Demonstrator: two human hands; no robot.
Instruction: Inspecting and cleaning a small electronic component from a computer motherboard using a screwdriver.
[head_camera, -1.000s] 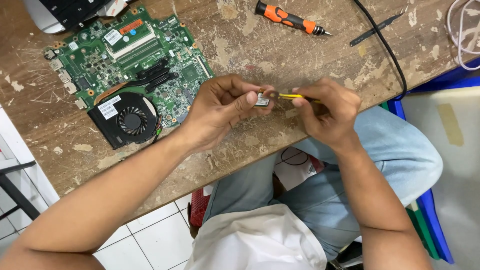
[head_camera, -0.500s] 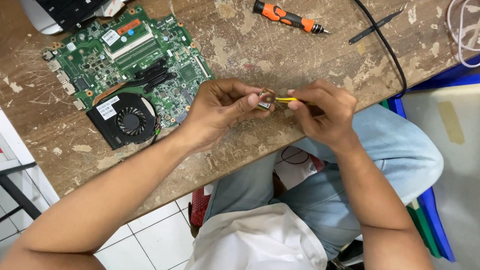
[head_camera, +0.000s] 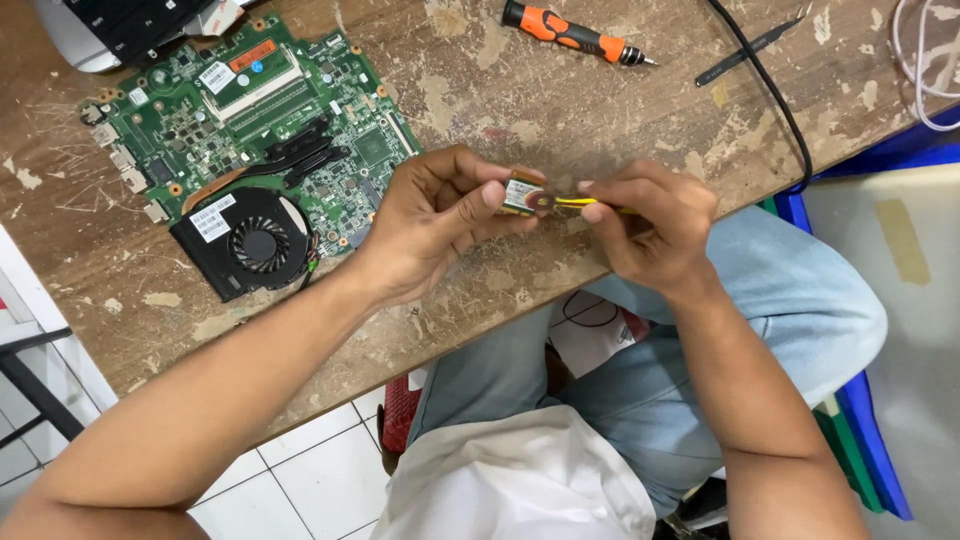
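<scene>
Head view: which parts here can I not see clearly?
- Small card: mostly covered by the left hand; too small for detail.
- Yellow tool: its rear end is hidden inside the right hand.
- Keyboard: cut off by the top edge.

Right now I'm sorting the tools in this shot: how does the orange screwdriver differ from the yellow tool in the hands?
The orange screwdriver lies untouched on the wooden table; the yellow tool is gripped in the right hand. The orange screwdriver shows full length, thick-handled with black bands; the yellow tool looks thin and mostly hidden. The yellow tool's tip meets the small part in the left hand.
</scene>
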